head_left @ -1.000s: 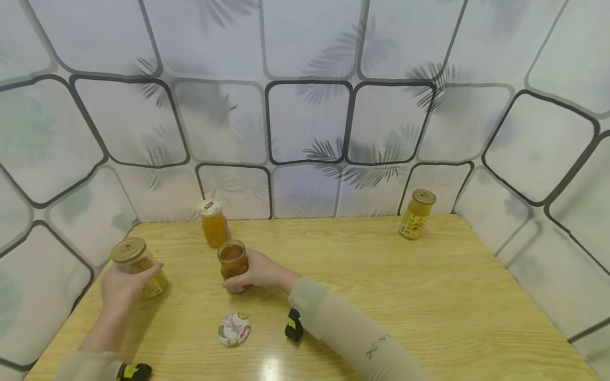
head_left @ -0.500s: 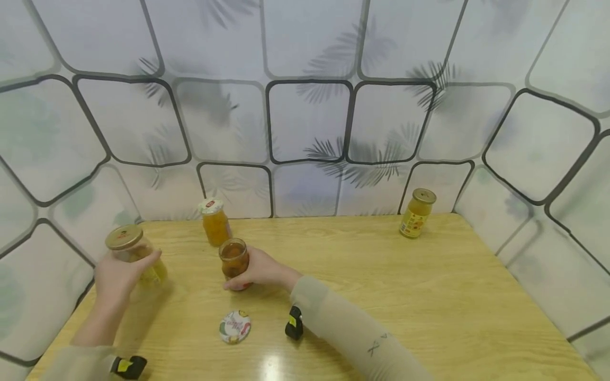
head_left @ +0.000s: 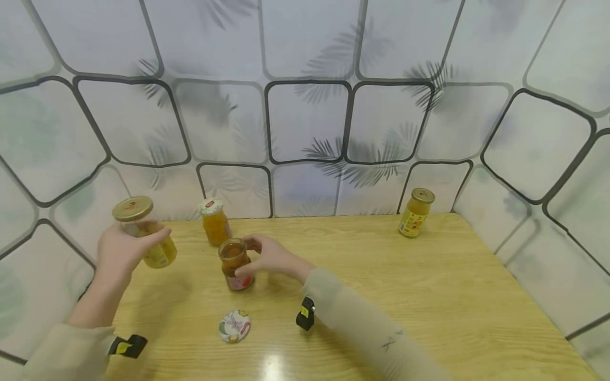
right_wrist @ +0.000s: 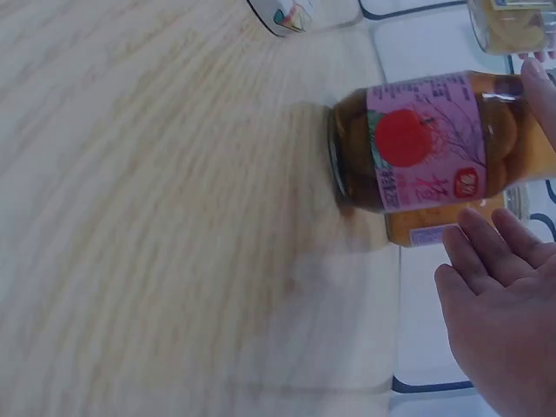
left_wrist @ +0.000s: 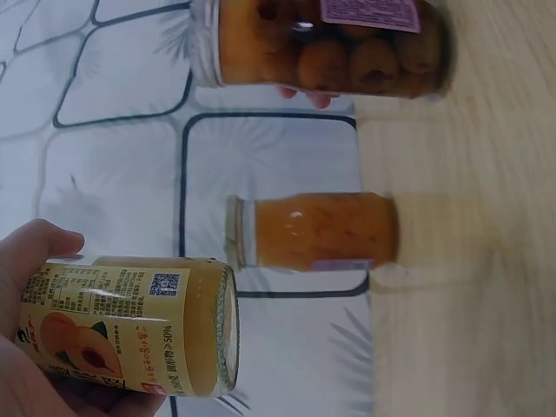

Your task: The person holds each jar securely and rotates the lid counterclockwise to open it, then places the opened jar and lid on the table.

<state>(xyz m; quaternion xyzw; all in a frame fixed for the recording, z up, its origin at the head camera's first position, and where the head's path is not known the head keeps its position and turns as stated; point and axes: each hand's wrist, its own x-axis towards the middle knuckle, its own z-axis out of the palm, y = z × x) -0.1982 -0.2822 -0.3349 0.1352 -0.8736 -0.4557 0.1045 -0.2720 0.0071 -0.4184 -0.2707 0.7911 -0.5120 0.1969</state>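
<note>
My left hand (head_left: 126, 246) grips a jar of peaches (left_wrist: 130, 326) with a gold lid and a yellow label. It is held up off the table, slightly tilted. An uncapped jar of dark round fruit (head_left: 234, 264), pink-labelled, stands upright on the table. Around its right side is my right hand (head_left: 276, 259), thumb and fingers spread; the right wrist view shows those fingers (right_wrist: 491, 248) straight and loose beside the glass. In front of that jar a patterned round lid (head_left: 235, 326) lies flat.
Just behind the uncapped jar stands a capped jar of orange fruit (head_left: 216, 225). Another gold-lidded jar (head_left: 415, 212) with a yellow label is at the back right. The wooden table (head_left: 381, 296) meets a patterned curtain-like wall (head_left: 305, 121) along its back edge.
My left hand has lifted the peach jar up from the table. My right hand has loosened from the uncapped jar, its fingers spreading away; that jar stays in place.
</note>
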